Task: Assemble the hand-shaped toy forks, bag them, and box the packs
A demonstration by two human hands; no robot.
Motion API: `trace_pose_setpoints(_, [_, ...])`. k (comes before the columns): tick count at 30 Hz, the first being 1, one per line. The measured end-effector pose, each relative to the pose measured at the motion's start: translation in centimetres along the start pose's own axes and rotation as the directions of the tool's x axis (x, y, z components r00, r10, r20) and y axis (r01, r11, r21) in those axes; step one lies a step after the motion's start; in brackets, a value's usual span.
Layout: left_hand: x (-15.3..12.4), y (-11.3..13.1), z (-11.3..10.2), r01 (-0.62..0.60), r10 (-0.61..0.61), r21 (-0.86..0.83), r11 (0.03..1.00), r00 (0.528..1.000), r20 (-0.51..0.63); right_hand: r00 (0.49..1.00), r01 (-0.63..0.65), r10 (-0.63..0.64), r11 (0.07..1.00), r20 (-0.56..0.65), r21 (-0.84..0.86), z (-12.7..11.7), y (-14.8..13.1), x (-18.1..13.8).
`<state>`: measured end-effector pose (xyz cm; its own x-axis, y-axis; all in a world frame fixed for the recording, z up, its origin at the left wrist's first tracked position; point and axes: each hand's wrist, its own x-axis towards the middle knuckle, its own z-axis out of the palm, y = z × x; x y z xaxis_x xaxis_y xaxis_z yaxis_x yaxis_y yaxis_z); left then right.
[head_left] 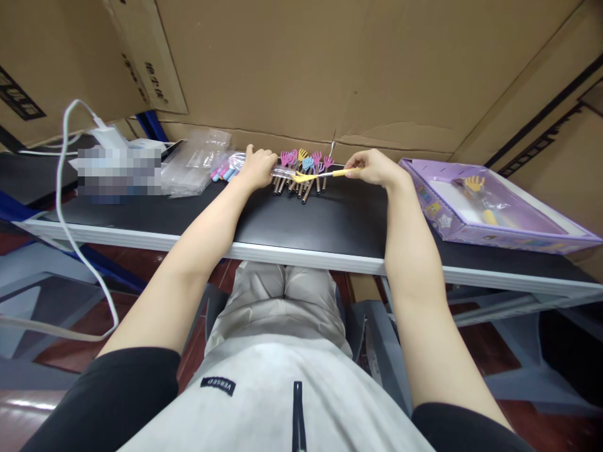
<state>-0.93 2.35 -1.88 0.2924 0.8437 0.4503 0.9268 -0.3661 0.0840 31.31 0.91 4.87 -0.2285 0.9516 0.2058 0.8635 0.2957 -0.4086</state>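
1. Between the two hands, a yellow scratcher is held, its handle pinched by the right hand.
2. By the left hand, a clear sleeve is grasped (whether the yellow claw lies inside cannot be told).
3. Around the yellow claw, other scratchers are heaped on the table.
4. Left of the left hand, clear bags are piled.
5. Right of the right hand, a purple box is seen.

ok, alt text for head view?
The right hand holds a yellow claw stick, its claw at a clear plastic sleeve in the left hand. More colourful claw sticks lie between the hands on a black table; a purple box sits at right.
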Motion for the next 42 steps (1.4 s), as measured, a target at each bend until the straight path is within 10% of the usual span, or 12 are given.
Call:
trace_pose_setpoints(28, [-0.1,2.5,-0.5,-0.065,0.064,0.008,0.998,0.995,0.081,0.987,0.159,-0.140,0.945,-0.083,0.286,6.7,-5.7,0.1])
trace_pose_setpoints(42, [0.2,1.4,0.3,-0.069,0.068,0.041,0.997,0.997,0.032,0.971,0.234,-0.240,0.951,0.003,0.203,5.4,-2.8,1.2])
